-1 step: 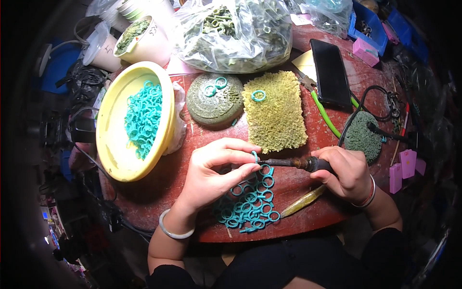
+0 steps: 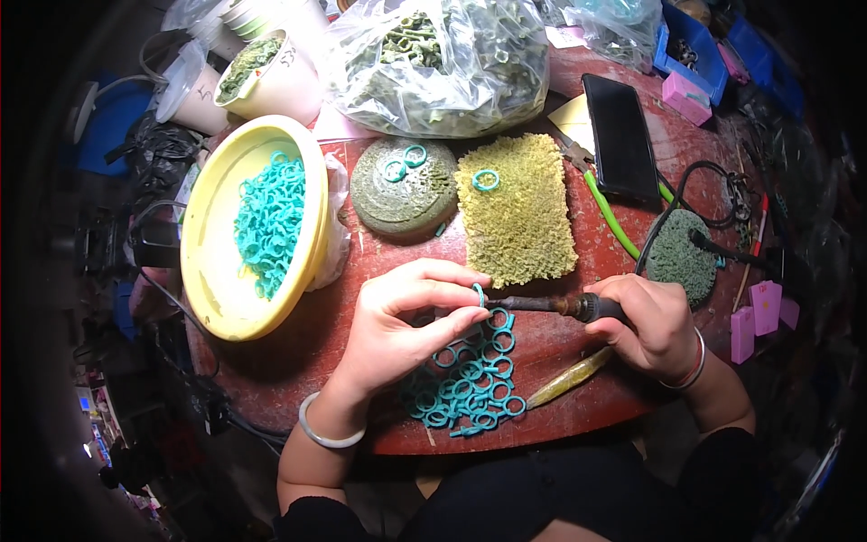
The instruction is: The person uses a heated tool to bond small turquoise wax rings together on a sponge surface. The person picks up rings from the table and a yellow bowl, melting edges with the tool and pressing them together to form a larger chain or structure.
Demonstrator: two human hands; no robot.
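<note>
My left hand (image 2: 411, 316) pinches a small teal ring (image 2: 479, 294) upright between thumb and fingers. A soldering iron (image 2: 542, 305) with a dark handle and brownish metal shaft is gripped in my right hand (image 2: 652, 325). Its tip meets the ring or lies right beside it; the exact contact is too small to tell. Under and beside my left hand, many similar rings (image 2: 470, 390) lie loose on the red table (image 2: 379, 425). Part of that pile is hidden by my hand. A yellowish tapered stick (image 2: 571, 378) lies below the iron.
A yellow bowl (image 2: 206, 307) of teal pieces stands left. Behind my hands are a round grey-green block (image 2: 397, 203) and a yellow textured pad (image 2: 519, 226), both bearing rings. A plastic bag (image 2: 488, 81), a phone (image 2: 621, 135), green-handled pliers (image 2: 612, 217) and a green sponge (image 2: 679, 257) lie farther out.
</note>
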